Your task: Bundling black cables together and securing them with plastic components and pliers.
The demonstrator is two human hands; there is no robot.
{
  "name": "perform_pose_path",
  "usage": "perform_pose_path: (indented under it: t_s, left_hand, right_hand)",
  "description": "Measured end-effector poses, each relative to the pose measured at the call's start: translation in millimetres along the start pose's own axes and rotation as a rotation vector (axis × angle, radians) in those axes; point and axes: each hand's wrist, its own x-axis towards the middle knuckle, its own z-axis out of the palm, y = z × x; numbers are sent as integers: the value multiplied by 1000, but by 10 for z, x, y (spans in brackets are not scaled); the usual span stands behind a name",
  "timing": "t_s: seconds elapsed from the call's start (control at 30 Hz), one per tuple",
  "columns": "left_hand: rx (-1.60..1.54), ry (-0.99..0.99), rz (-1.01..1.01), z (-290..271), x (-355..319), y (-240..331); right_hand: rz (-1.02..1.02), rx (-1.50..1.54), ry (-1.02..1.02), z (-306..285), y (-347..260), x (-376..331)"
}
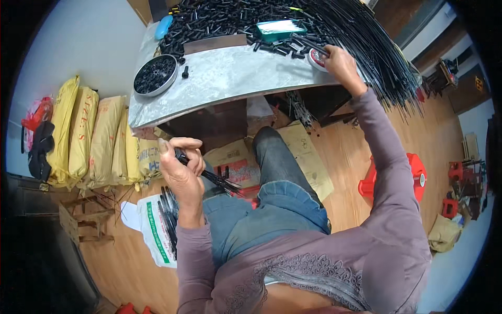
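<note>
In the head view, a bundle of thin black rods (222,181) sits in the person's left hand (183,170), above the lap and before the bench (225,81). Three fingers curl round the bundle, forming a closed grip, while thumb and forefinger stand apart — likely to leave them free. The rods' tails jut out toward the knees, probably because only one end needs gripping. The right hand (341,65) pinches dark sticks (312,45) over a round tin (315,62); whether it touches the tin cannot be told. Beyond lie a green box (274,34) and a heap of black parts (219,21), seemingly kept within arm's reach. A round tray (151,94) gathers smaller pieces — its rim presumably stops them scattering. Yellow sacks (83,136) stand at left.
</note>
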Motion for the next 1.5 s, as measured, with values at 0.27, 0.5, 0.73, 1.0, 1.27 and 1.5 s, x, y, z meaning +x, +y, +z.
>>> perform_pose_path:
  t_s: [0.27, 0.5, 0.73, 1.0, 1.27, 1.5]
  left_hand:
    - [1, 118, 46, 112, 73, 63]
    - [-22, 170, 19, 114, 35, 32]
    - [-91, 91, 5, 53, -50, -13]
    - [52, -104, 104, 14, -205, -112]
    - [182, 59, 276, -259, -248, -143]
    - [240, 133, 349, -441, -268, -118]
  right_hand:
    - [-22, -117, -198, 150, 83, 296]
    - [-34, -78, -125, 221, 166, 401]
    - [212, 617, -223, 156, 105, 393]
    - [179, 1782, -882, -126, -1524, -761]
    - [18, 1848, -1041, -20, -2612, -1544]
    - [-115, 1600, -947, -35, -2816, -1649]
